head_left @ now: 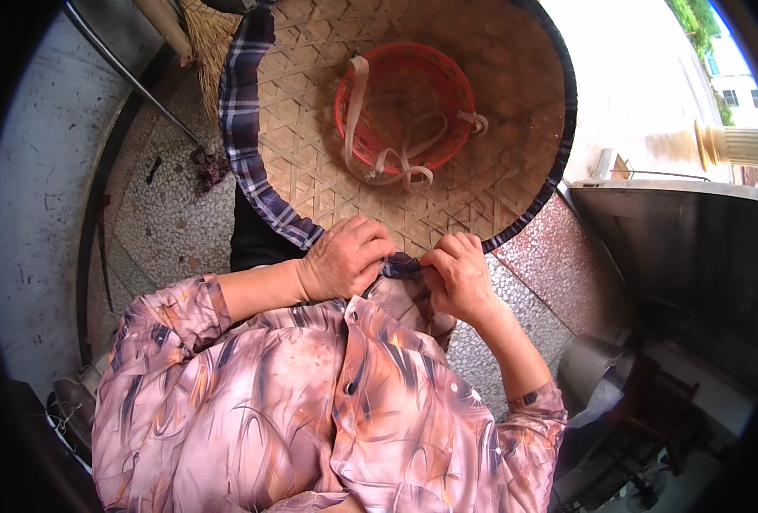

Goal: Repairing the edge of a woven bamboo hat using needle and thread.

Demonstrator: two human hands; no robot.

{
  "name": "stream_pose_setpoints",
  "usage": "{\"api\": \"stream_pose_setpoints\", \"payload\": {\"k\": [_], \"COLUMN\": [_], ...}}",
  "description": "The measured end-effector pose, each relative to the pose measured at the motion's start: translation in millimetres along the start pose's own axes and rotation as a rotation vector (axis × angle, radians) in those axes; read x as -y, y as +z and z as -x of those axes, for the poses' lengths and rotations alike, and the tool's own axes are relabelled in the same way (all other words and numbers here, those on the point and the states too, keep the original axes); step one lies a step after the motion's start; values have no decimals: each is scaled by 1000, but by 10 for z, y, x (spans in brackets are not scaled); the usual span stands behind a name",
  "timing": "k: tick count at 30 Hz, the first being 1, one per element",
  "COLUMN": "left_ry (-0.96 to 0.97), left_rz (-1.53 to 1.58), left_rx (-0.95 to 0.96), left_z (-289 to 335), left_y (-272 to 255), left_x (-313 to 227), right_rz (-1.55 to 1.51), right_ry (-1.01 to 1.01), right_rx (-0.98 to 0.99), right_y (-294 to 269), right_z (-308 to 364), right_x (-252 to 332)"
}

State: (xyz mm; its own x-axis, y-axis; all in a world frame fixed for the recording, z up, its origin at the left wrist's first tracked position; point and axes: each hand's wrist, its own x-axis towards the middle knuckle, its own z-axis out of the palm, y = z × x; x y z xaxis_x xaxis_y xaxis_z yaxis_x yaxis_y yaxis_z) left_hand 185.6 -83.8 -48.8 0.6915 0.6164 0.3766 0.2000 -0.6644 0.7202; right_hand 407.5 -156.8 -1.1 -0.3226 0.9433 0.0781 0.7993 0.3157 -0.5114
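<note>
A large round woven bamboo tray (311, 128) lies in front of me, its rim wrapped in dark plaid cloth (244, 141). At the near edge my left hand (349, 255) is closed on the cloth rim, fingers curled over it. Close by on the right, my right hand (462, 274) pinches the same cloth binding. A short stretch of the plaid cloth shows between the two hands. Whether a needle or thread is in the fingers is too small to tell. Inside the tray sits a red plastic basket (454, 73) with a pale cloth strap (355, 111) looped over its side.
A straw broom (208, 43) and a metal rod (131, 77) stand at the left, near a dark clump (211, 168) on the speckled floor (161, 231). At the right is a dark metal-edged cabinet (678, 248). A dark wooden stool (652, 402) stands at lower right.
</note>
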Motion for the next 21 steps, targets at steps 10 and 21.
{"api": "stream_pose_setpoints", "payload": {"k": [10, 21], "left_ry": [6, -78], "left_rz": [33, 84], "left_rx": [158, 170], "left_z": [-14, -134], "left_y": [32, 184], "left_x": [-27, -32], "right_rz": [5, 15], "right_ry": [-4, -6], "right_rx": [-19, -28], "right_y": [-25, 20], "right_z": [30, 8], "right_x": [52, 85]}}
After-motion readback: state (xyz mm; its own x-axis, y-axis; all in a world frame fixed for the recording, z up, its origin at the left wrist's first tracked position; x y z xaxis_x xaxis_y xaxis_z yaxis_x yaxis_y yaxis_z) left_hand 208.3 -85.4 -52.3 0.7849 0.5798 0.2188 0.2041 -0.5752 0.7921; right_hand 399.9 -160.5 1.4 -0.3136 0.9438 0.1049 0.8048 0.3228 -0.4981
